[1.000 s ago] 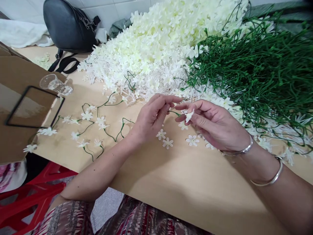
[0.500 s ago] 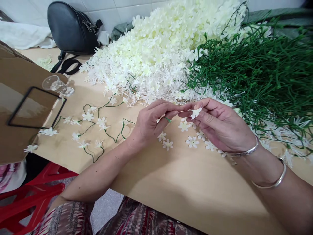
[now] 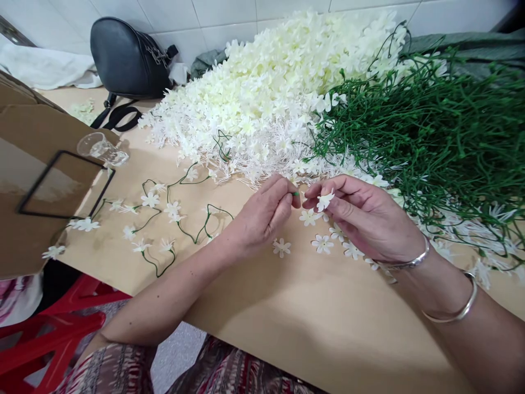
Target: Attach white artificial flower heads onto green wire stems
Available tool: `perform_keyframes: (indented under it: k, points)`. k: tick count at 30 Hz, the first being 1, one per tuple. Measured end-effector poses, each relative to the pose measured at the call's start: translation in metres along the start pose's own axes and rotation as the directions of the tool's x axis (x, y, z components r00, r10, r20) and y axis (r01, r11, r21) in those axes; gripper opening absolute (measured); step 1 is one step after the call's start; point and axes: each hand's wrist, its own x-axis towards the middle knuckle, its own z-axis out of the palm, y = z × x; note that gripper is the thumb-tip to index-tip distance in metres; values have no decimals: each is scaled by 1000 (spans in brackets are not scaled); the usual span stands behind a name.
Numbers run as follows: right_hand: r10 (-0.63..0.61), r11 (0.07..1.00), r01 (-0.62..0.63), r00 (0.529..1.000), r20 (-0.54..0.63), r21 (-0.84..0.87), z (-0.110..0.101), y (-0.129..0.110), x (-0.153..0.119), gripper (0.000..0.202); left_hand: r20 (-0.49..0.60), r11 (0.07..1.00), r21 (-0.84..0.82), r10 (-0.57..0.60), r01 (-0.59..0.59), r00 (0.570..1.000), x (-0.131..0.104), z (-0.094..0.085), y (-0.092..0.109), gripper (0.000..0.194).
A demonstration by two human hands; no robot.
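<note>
My left hand (image 3: 268, 213) is closed around a green plastic stem (image 3: 296, 193), whose tip pokes out by the thumb and forefinger. Just to its right, my right hand (image 3: 365, 219) pinches a white artificial flower (image 3: 325, 201) between thumb and fingers. A small gap separates the stem tip from the flower. Below the hands, several loose white blossoms (image 3: 322, 244) lie flat on the table (image 3: 320, 317). Left of my left hand, a green stem (image 3: 200, 230) with white flowers (image 3: 172, 209) trails across the tabletop. The rest of the held stem is hidden by my fingers.
A large heap of white petals (image 3: 279, 71) rises against the tiled wall, beside a pile of green stems (image 3: 435, 120). At left are a black bag (image 3: 127, 60), a clear plastic cup (image 3: 102, 149) and a cardboard box (image 3: 24, 137). A red stool (image 3: 53, 334) stands below.
My hands have moved apart slightly, and my left fingers have curled in tighter around the stem. The flower stays in my right hand. The whole view has shifted a little downward.
</note>
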Motion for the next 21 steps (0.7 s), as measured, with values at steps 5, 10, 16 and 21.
perform_keyframes:
  k: [5,10,16,21]
  points:
    - [-30,999,30,1000,-7,-30,3,-2,1,40,69,979,-153,-126,135,990,1,0,-1,40]
    - [-24,994,24,1000,1,-106,0,-1,2,42,124,914,-325,-215,244,969,1,6,-11,45]
    - [26,994,-21,999,45,-106,-2,3,1,40,219,876,-406,-184,261,958,0,9,-15,39]
    - [60,990,-49,995,76,-133,-3,2,1,42,244,908,-331,-182,258,952,-1,7,-13,37]
